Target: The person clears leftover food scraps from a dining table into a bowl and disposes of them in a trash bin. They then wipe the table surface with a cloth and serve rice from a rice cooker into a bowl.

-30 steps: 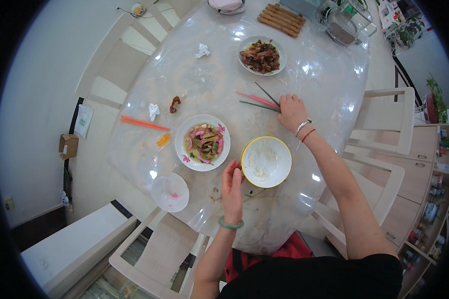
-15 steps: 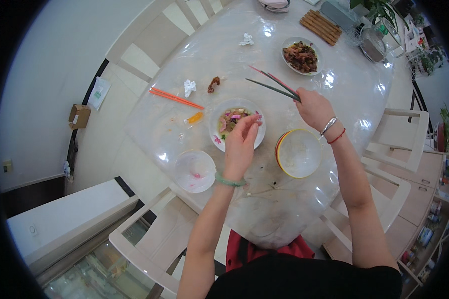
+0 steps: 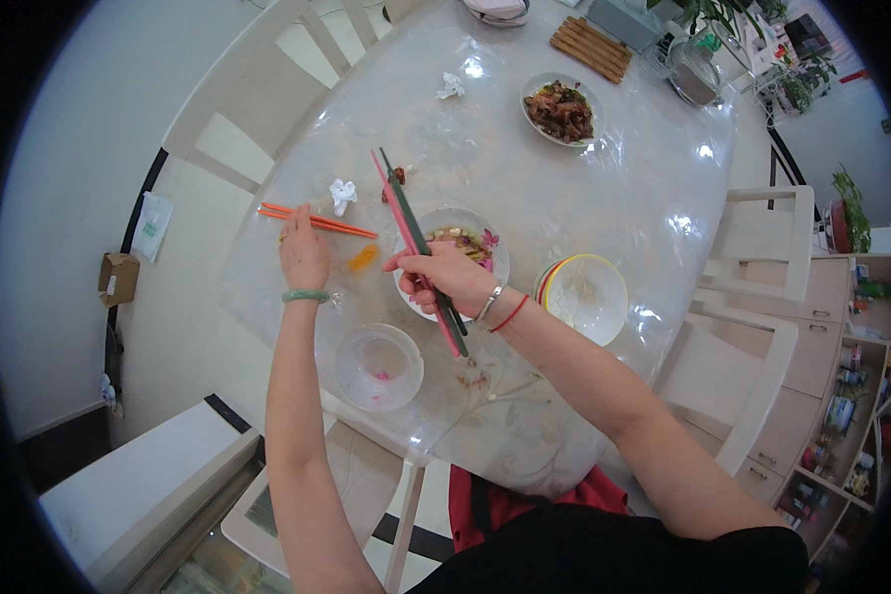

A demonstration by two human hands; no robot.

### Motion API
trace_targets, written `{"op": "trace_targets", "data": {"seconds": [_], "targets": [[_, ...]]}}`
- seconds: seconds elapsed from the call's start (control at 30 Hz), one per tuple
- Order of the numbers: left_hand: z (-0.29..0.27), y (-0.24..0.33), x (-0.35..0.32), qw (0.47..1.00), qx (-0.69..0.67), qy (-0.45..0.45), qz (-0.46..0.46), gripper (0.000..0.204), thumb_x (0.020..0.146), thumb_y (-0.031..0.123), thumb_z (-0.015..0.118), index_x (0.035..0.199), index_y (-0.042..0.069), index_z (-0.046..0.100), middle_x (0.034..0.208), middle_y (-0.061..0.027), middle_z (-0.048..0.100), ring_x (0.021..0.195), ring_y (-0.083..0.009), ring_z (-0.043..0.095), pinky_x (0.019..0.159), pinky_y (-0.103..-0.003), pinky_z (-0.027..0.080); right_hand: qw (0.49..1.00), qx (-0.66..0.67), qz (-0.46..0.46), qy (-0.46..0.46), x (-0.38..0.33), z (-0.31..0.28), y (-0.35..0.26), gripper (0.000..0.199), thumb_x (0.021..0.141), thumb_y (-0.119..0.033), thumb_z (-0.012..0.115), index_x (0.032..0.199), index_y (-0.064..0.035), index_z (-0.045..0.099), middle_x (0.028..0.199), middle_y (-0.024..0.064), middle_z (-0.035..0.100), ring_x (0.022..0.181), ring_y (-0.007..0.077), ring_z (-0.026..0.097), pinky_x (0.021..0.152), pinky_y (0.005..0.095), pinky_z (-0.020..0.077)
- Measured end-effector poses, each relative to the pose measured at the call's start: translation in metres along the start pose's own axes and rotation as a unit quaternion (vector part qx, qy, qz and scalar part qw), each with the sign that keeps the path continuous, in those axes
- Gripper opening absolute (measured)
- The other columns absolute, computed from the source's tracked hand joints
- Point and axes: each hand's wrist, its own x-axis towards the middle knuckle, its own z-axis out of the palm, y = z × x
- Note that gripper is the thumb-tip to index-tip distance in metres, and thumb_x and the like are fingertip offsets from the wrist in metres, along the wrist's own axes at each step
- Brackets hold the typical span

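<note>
Over the round glass-topped table [image 3: 614,198] we see both bare hands at work. Our right hand [image 3: 445,272] is clenched around a bundle of long chopsticks [image 3: 421,247] — pink and dark ones — held slanting above the flowered plate [image 3: 495,247] of leftover food. Our left hand [image 3: 304,255], with a green bangle at the wrist, rests on the near ends of a pair of orange chopsticks [image 3: 317,222] lying flat on the table; we cannot tell whether the fingers have closed on them. Just beside that hand sit a crumpled white tissue [image 3: 342,193] and an orange scrap [image 3: 363,258]. Nearer us stands a clear bowl [image 3: 378,367] — to the right, stacked bowls [image 3: 584,297] with coloured rims. Farther off lies a second dish [image 3: 561,109] of dark food.
</note>
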Motion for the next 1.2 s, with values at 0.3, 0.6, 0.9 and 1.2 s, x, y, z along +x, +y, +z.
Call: {"op": "trace_targets", "data": {"seconds": [0.3, 0.6, 0.9, 1.2], "targets": [[-0.013, -0.010, 0.014, 0.946, 0.228, -0.061, 0.221, 0.016, 0.080, 0.010, 0.058, 0.095, 0.008, 0.054, 0.095, -0.0077, 0.056, 0.096, -0.0235, 0.057, 0.080, -0.040, 0.044, 0.998, 0.025, -0.004, 0.053, 0.026, 0.004, 0.017, 0.018, 0.089, -0.011, 0.054, 0.105, -0.0022, 0.058, 0.067, 0.0014, 0.055, 0.043, 0.0042, 0.034, 0.038, 0.0226, 0.0253], [-0.030, -0.019, 0.004, 0.974, 0.079, -0.125, 0.174, 0.018, 0.078, 0.013, 0.060, 0.089, 0.003, 0.051, 0.085, -0.0148, 0.060, 0.074, -0.0306, 0.062, 0.065, -0.040, 0.050, 0.993, -0.060, -0.029, 0.096, 0.026, 0.018, 0.017, 0.021, 0.087, -0.009, 0.059, 0.105, 0.0007, 0.061, 0.081, 0.0073, 0.067, 0.041, 0.0033, 0.034, 0.037, 0.0221, 0.0272], [-0.126, 0.066, -0.023, 0.877, -0.413, -0.239, -0.063, 0.018, 0.089, 0.013, 0.058, 0.097, -0.002, 0.055, 0.079, -0.0063, 0.062, 0.072, -0.0124, 0.059, 0.065, -0.028, 0.049, 0.948, -0.252, -0.168, 0.100, -0.003, 0.037, 0.006, 0.032, 0.082, -0.025, 0.070, 0.103, -0.0012, 0.065, 0.083, 0.0064, 0.070, 0.072, 0.0106, 0.064, 0.068, 0.0263, 0.0497], [-0.125, 0.148, -0.105, 0.786, -0.546, -0.267, -0.112, 0.023, 0.089, 0.017, 0.062, 0.098, -0.003, 0.057, 0.083, -0.0054, 0.064, 0.074, -0.0103, 0.059, 0.066, -0.024, 0.048, 0.957, -0.252, -0.117, 0.081, -0.092, 0.024, 0.022, 0.035, 0.084, -0.025, 0.070, 0.105, -0.0010, 0.057, 0.077, 0.0022, 0.064, 0.064, 0.0093, 0.063, 0.062, 0.0250, 0.0501]]}}
